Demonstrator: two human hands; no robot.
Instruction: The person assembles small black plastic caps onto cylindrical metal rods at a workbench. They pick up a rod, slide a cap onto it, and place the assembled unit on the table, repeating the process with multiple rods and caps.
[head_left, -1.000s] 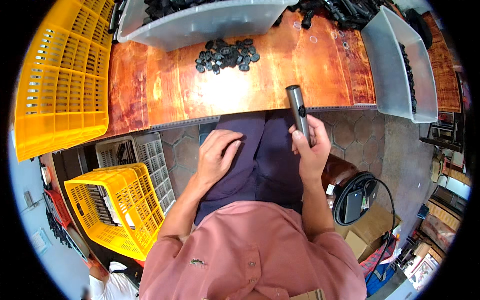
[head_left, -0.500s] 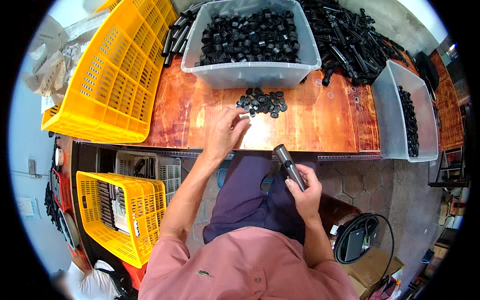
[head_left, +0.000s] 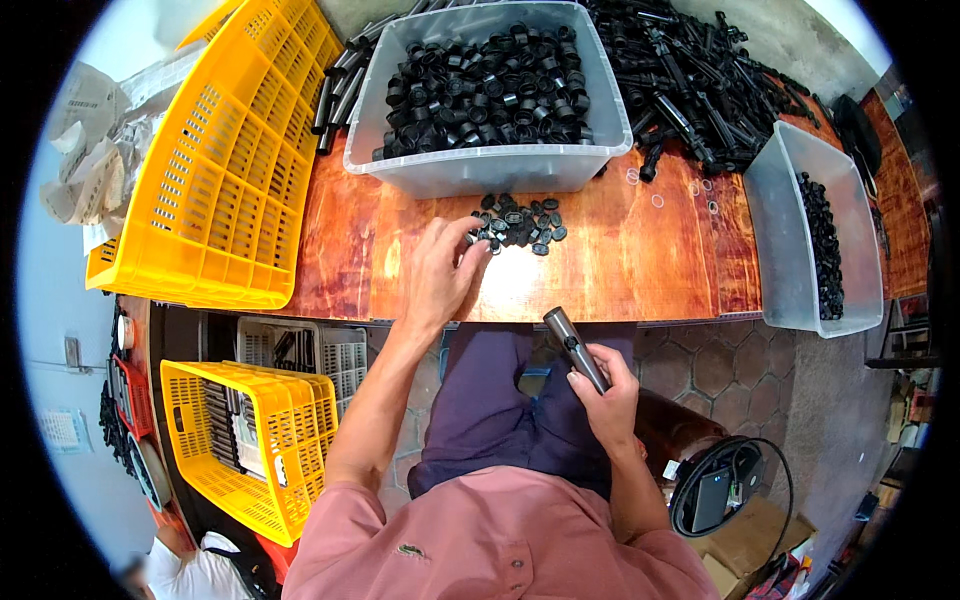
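A dark grey tube (head_left: 573,348) is gripped in the right hand (head_left: 605,400), fingers wrapped round its lower part, upper end tilted up and to the left, held over the lap just below the table edge. The left hand (head_left: 440,272) is stretched out onto the wooden table (head_left: 620,260), fingertips pinched at the left edge of a small pile of black caps (head_left: 520,222); one cap appears to be nipped betw. thumb and forefinger, though it can't be told for sure at this size. The pile lies approx. mid-table, just in front of a clear plastic bin (head_left: 490,165) filled w/ more black caps. To the right of that bin a heap of black tubes and fittings (head_left: 700,80) is spread across the back of the table. A second clear bin (head_left: 800,240) w/ a strip of black parts along its far side is set at the table's right end. A few thin clear rings (head_left: 657,200) are scattered on the wood betw. the two bins. A large yellow crate (head_left: 210,170) is placed at the table's left end, w/ several dark tubes wedged betw. it and the centre bin. A smaller yellow crate (head_left: 240,440) holding dark pieces is seen on the floor, left of the person's legs. A round black device w/ a cable (head_left: 715,490) is seen on the floor to the right.
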